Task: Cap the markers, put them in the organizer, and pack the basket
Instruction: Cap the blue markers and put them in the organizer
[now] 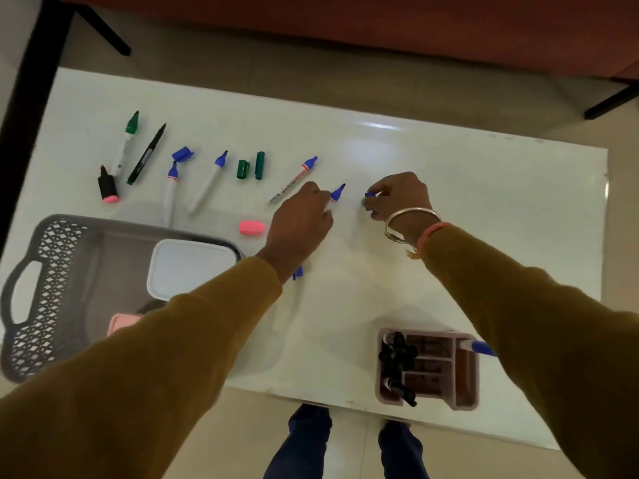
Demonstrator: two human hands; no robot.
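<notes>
White tabletop (pixel 449 202) fills most of the head view, with tan floor and a dark red surface beyond its far edge. Taking the organizer (pixel 428 368) near the table's front edge as the landmark: it is a pinkish-mauve tray split into compartments, with black-capped markers (pixel 397 354) bunched in its left compartments and one blue-capped marker (pixel 479 347) leaning out over its right rim.

Well beyond the organizer, toward the middle of the table, the left hand (pixel 301 219) is curled closed round a white-barrelled marker (pixel 336 194) whose uncapped blue nose sticks out past the fingers. Just right of that tip, and apart from it, the right hand (pixel 397 197) pinches a small blue cap (pixel 370 195) between its fingertips; a metal bangle (pixel 408 223) and an orange thread sit on that wrist.

Far to the organizer's left lies the grey basket (pixel 52 295) with lattice sides and a cut-out handle, holding a white lidded box (pixel 192 267) and a pink object partly hidden by the sleeve. Beyond the basket, loose on the table: a green-nosed marker (pixel 126 143), a thin black pen (pixel 147 153), a black-and-pink highlighter (pixel 108 186), three more uncapped blue markers (pixel 209 181), a blue cap (pixel 182 153), two green caps (pixel 250 165) and a pink cap (pixel 251 227).
</notes>
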